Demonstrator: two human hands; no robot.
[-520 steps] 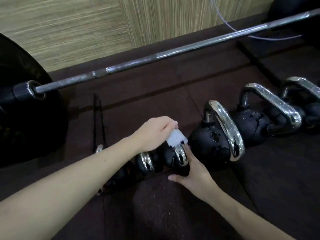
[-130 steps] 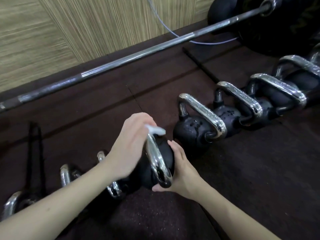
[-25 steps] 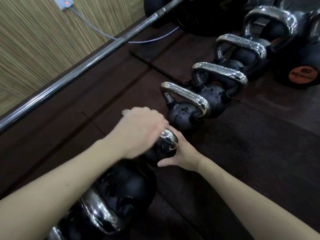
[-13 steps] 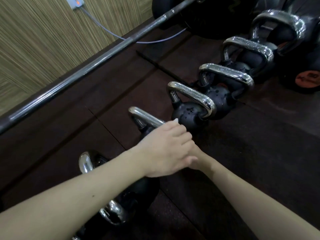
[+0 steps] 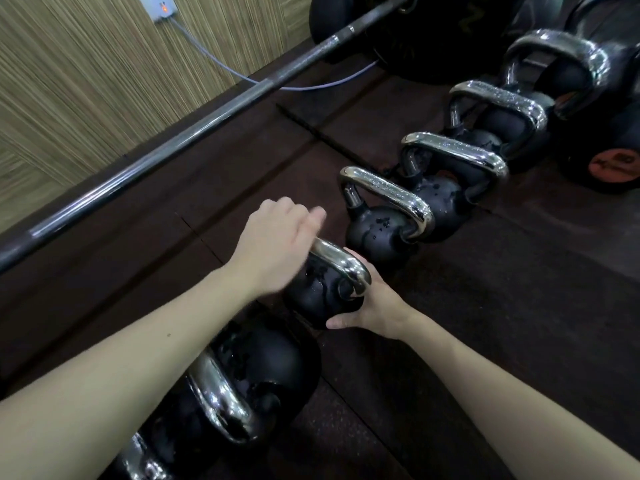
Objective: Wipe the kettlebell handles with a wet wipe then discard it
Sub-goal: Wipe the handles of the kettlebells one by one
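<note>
A row of black kettlebells with chrome handles runs from bottom left to top right on the dark floor mat. My left hand (image 5: 273, 244) is curled over the far end of the chrome handle (image 5: 341, 268) of one small kettlebell (image 5: 311, 292). The wet wipe is hidden under this hand; only a blurred pale tip shows past the fingers. My right hand (image 5: 377, 306) lies spread against the right side of that kettlebell's body, thumb low, fingers reaching up behind the handle.
A larger kettlebell (image 5: 263, 365) stands just nearer me, and several more (image 5: 377, 230) line up beyond. A barbell (image 5: 194, 133) lies along the wooden wall, its black plate (image 5: 433, 32) at top. A grey cable (image 5: 322, 85) runs from a wall socket (image 5: 162, 8).
My left hand has slid from the near end of the handle back to its far end, uncovering the chrome bend. The right hand stays on the kettlebell's body.
</note>
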